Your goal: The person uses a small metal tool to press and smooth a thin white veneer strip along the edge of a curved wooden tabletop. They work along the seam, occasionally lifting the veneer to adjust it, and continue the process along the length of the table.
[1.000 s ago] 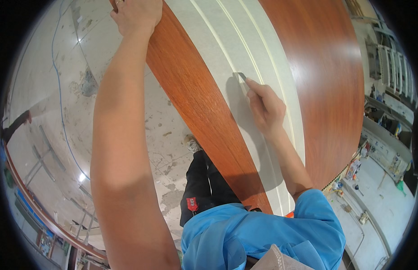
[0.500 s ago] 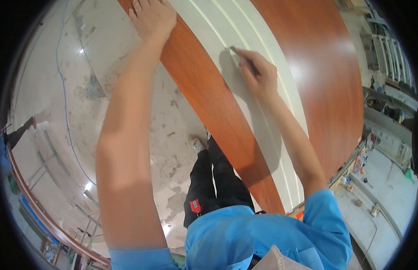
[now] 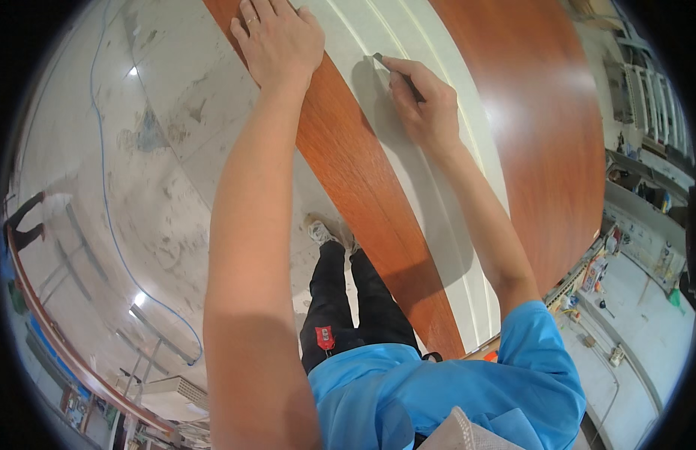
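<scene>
The left hand (image 3: 282,41) lies flat and open on the red-brown wood edge of the door panel (image 3: 363,187), steadying it. The right hand (image 3: 426,105) has its grip closed on a small dark tool (image 3: 389,66), tip against the panel's grey-white centre strip. Short, even strokes along the strip, with the panel held firm, likely serve best.

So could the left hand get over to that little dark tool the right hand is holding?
Probably yes. The left hand lies flat on the reddish wood strip, close beside the right hand and its small dark tool on the white panel; nothing lies between them.
</scene>
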{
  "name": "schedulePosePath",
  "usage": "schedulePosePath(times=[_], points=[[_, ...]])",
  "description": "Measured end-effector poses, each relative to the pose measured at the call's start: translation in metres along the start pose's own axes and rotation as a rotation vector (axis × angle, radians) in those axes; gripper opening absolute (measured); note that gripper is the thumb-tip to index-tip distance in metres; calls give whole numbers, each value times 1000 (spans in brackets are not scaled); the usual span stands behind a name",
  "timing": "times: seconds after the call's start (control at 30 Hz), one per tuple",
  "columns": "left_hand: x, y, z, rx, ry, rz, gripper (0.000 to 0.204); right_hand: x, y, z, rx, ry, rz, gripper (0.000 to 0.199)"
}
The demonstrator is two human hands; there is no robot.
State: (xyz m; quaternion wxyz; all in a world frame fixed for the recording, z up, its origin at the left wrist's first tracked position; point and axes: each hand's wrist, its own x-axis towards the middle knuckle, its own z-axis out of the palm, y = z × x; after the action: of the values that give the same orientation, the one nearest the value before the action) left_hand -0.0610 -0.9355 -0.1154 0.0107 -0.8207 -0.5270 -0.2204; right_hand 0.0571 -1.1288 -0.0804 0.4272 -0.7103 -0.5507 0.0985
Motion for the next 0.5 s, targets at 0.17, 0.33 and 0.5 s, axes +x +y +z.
schedulePosePath(times=[0.17,0.33,0.5], points=[[2,3,-1,4,-17,-24,63,-3,0,-3,10,2,10,20],[3,5,-3,7,-57,-45,63,-3,1,-3,33,17,-24,19],[4,4,-2,18,-60,-42,63,-4,1,-4,22,19,-31,19]])
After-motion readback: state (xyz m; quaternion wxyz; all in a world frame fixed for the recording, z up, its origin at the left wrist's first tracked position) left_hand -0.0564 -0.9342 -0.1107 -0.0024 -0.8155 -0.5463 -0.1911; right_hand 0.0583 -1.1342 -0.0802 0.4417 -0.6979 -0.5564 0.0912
